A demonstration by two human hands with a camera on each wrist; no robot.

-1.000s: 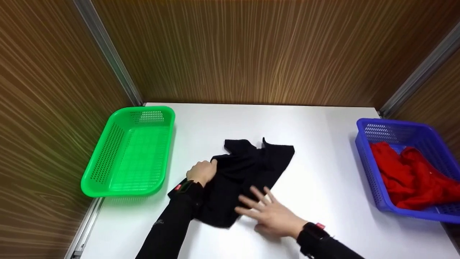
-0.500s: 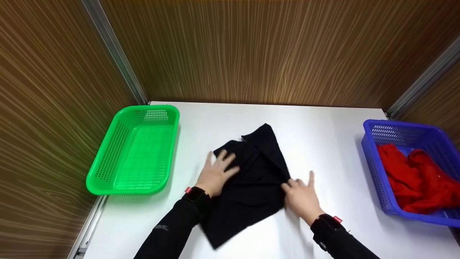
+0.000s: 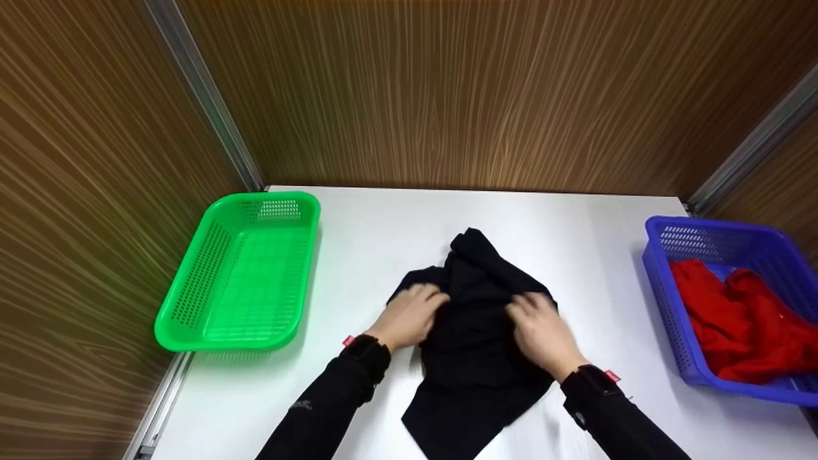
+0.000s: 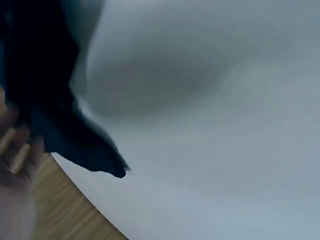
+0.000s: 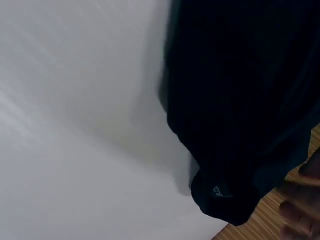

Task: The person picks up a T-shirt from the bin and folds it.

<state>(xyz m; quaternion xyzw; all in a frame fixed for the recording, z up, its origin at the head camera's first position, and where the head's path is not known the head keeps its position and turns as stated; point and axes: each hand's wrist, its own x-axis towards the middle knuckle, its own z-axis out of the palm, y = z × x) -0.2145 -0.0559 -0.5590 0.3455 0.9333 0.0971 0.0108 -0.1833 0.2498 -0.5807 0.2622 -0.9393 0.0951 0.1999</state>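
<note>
A rumpled black shirt (image 3: 476, 345) lies mid-table in the head view, its lower corner pointing toward me. My left hand (image 3: 412, 313) has its fingers curled at the shirt's left side and grips the fabric there. On the opposite side my right hand (image 3: 540, 329) pinches the shirt near its right edge. Fabric bunches and folds between the two hands. In the left wrist view a narrow end of the shirt (image 4: 85, 140) sticks out beside blurred fingers (image 4: 20, 140). The right wrist view shows a small pale print on the shirt (image 5: 235, 150), with fingers (image 5: 300, 200) at the right border.
A green basket (image 3: 307, 255) stands on the left of the white table (image 3: 364, 230). To the right, a blue basket (image 3: 661, 300) contains red cloth (image 3: 741, 319). Wood-grain panels (image 3: 422, 96) enclose the back and sides.
The left hand goes from gripping, to spread fingers on the shirt, to curled fingers. The right hand, first open, takes the right edge. The shirt has turned and shifted right, bunching between the hands.
</note>
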